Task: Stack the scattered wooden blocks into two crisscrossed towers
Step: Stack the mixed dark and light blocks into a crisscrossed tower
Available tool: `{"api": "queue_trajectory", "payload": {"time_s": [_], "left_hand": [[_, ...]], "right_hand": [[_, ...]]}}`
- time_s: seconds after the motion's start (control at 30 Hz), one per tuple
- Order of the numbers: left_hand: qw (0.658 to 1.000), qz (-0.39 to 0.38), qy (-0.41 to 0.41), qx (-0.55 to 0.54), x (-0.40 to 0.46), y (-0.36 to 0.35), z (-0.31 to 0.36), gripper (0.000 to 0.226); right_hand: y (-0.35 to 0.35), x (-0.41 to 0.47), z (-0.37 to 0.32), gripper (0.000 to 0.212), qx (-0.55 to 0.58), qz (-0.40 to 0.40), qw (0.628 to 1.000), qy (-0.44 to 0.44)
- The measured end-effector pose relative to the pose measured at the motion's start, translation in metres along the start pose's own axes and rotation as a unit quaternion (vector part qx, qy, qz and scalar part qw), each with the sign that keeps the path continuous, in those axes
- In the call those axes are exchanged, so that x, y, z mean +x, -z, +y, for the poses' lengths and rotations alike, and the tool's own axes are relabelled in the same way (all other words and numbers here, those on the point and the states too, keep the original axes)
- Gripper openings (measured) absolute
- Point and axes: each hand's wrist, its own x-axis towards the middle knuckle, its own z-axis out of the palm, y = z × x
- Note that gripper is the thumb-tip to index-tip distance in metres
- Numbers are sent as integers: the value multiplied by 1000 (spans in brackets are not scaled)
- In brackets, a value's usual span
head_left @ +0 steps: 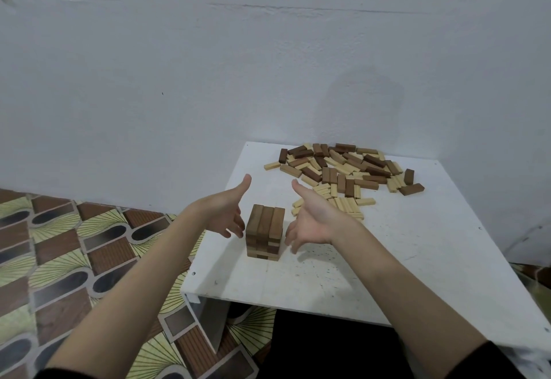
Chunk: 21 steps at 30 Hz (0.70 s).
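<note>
From the head camera I see a short tower (264,231) of dark wooden blocks standing on the white counter (417,247), toward its left edge and roughly midway between the near and far edges. Its top layer shows three blocks side by side, running away from me, with crosswise layers beneath.

My left hand (225,211) hangs just left of the tower, thumb raised, fingers (237,226) straight and slightly spread, their tips close to the tower's upper left side; I cannot tell whether they touch it. My right hand (311,217) mirrors it on the tower's right, palm turned inward, thumb up, fingers (293,237) extended and loosely spread, just beside the blocks with a narrow gap showing. Neither hand holds anything.

The loose pile of blocks (346,170), dark brown and pale mixed, lies scattered at the counter's far edge, toward the far right corner, well apart from the tower. A small cluster of pale blocks (346,202) trails from the pile toward the counter's middle, partly behind my right hand.

The counter sits against a white wall (208,80). A patterned floor covering (59,259) in brown, grey and yellow-green lies off the counter's left edge.
</note>
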Motion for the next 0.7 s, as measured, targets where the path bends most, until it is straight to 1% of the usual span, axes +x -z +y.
{"api": "queue_trajectory", "payload": {"time_s": [0.2,0.4,0.43,0.5,0.57,0.6,0.63,0.7], "left_hand": [[1000,-18,-8,-6,-1,-2,4,111],[1000,-26,-16,-3,2,-1,2,107],[1000,-17,-23,-2,3,-1,1,105],[997,41,-70,18,7,0,-4,97],[979,109,-152,78,8,2,-9,89],[966,124,-192,119,8,3,-11,87],[953,127,-218,168,9,4,-13,87],[926,113,-233,276,10,5,-16,100]], "right_hand": [[-10,-11,-2,83,22,-15,1000,-1],[-14,-19,-4,83,-13,-29,999,6],[-11,-17,-4,84,-32,-29,999,9],[-5,-9,-4,86,-117,-13,993,28],[1,-3,-3,90,-249,22,966,69],[4,-1,-2,92,-323,43,941,91],[6,1,0,98,-393,59,911,112],[9,7,3,118,-506,69,847,145]]}}
